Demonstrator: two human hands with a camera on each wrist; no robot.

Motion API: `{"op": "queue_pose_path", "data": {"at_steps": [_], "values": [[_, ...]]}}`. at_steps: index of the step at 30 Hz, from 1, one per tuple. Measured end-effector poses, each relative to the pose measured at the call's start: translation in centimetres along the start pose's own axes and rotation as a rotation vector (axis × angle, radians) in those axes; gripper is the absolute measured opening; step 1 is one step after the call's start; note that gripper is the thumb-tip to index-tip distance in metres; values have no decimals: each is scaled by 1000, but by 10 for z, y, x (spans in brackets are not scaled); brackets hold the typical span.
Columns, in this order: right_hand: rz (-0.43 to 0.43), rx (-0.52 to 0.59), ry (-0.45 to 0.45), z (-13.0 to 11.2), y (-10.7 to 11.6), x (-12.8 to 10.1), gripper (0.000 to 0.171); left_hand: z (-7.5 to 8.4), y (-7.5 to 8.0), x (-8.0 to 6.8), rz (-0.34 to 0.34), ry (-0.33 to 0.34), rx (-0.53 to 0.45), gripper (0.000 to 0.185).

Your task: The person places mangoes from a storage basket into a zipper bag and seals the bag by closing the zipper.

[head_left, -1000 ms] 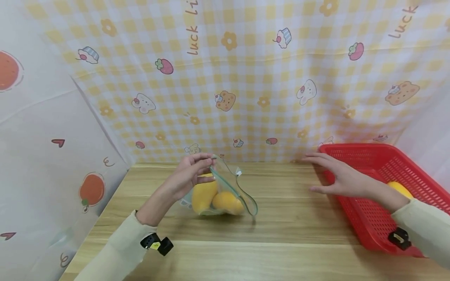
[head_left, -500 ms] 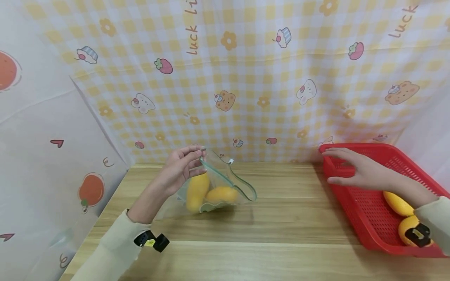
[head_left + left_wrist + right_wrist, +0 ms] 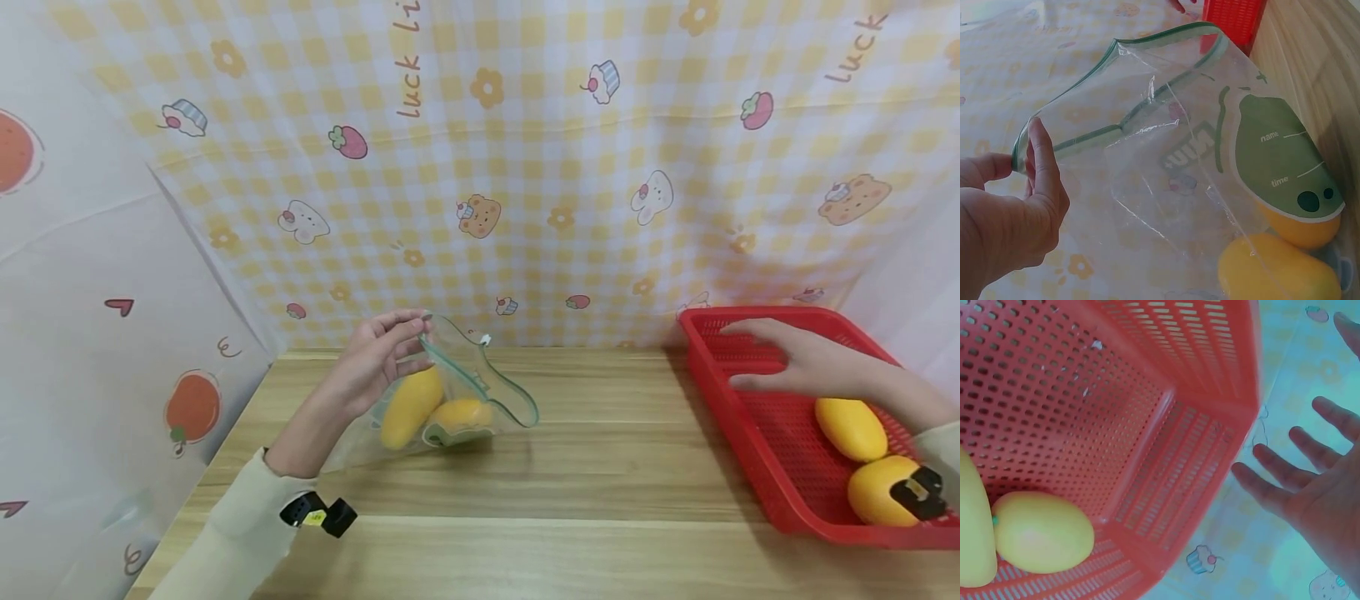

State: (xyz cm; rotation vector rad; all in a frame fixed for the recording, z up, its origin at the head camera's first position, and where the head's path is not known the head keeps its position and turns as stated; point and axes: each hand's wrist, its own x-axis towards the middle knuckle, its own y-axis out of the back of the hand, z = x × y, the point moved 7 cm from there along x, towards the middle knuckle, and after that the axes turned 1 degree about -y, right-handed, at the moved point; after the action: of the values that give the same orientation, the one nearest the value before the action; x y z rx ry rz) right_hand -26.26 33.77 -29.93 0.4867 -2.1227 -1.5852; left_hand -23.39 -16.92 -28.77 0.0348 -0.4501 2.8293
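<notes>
The left hand pinches the rim of a clear bag, holding its mouth up and open near the desk's back edge. The right hand, fingers spread and empty, hovers over the red basket at the right edge. Two mangoes sit bagged; two more wait in the basket. A second ago the right hand was beside the basket rim; now it is over the basket.

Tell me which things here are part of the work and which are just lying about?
In use: left hand pinching the bag rim; two mangoes inside; right hand open over the basket; two mangoes in it.

Lying about: table, backdrop.
</notes>
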Motion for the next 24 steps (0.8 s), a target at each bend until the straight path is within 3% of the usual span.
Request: {"op": "queue_pose_path", "data": {"at_steps": [6,13,24], "values": [[-57,23,-104,22,-1,-5,70,-5,-1,1,-1,6,15,14],[-115,-12,-187,48,1,-12,70,-18,-9,3,-25,54,135,29],[-172,51,-275,71,3,-19,71,-42,-16,7,-53,115,192,40]]}}
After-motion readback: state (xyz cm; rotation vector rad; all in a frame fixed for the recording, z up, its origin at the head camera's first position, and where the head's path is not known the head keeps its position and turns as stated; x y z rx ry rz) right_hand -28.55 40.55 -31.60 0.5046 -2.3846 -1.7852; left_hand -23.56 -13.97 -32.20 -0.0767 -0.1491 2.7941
